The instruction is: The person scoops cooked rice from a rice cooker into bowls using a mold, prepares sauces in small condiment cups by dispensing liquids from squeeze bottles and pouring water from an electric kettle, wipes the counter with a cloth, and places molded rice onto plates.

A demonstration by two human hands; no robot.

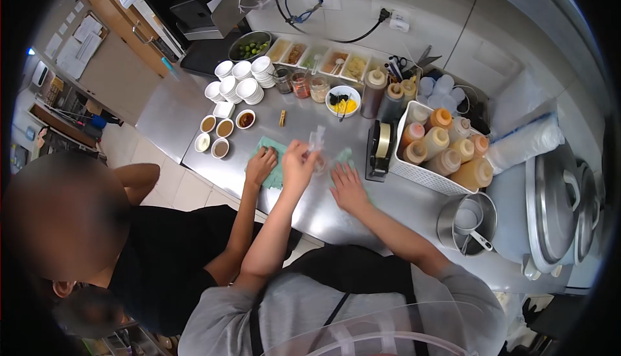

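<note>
My left hand (pixel 300 164) is raised over the steel counter (pixel 304 210), its fingers closed on a small clear plastic bag (pixel 316 139). My right hand (pixel 350 188) lies flat on the counter with its fingers spread, pressing on a pale green cloth (pixel 345 157) that shows past the fingertips. To the left of my left hand, a co-worker's hand (pixel 261 166) rests on another green cloth (pixel 274 176). A black tape dispenser (pixel 380 151) stands just right of my right hand. Beyond my hands is a white bowl (pixel 343 102) with yellow and black food.
Small sauce cups (pixel 220 148) and stacked white cups (pixel 250 91) stand at the left, near a wooden clothespin (pixel 283 118). Jars and ingredient trays (pixel 355 66) line the back. On the right are a white basket (pixel 427 180) of squeeze bottles and a metal pot (pixel 446 221).
</note>
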